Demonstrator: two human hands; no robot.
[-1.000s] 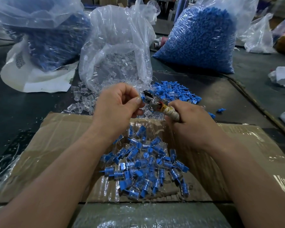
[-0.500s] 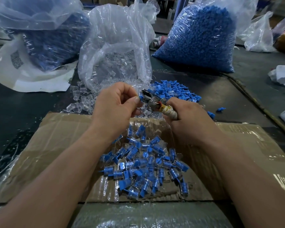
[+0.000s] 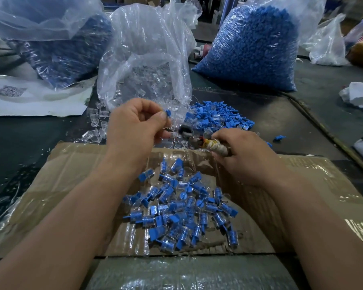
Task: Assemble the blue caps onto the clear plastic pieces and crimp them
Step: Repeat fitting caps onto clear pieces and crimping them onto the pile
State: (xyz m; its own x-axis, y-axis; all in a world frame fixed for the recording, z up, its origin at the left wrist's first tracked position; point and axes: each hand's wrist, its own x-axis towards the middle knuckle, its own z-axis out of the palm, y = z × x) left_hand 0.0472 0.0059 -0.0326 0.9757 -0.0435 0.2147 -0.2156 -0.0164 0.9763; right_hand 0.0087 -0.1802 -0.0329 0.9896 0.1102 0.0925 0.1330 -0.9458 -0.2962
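The left hand [image 3: 137, 124] pinches a blue cap [image 3: 167, 112] between thumb and forefinger. The right hand [image 3: 246, 152], apart from it, grips a tool [image 3: 215, 145] by its wrapped handle. Below them, capped pieces [image 3: 180, 208] lie heaped in a cardboard box [image 3: 71, 174]. Beyond, loose caps [image 3: 218, 116] and clear pieces [image 3: 96, 120] lie on the worktop [image 3: 281, 114].

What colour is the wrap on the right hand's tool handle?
Off-white wrap, yellow at its front; head view.
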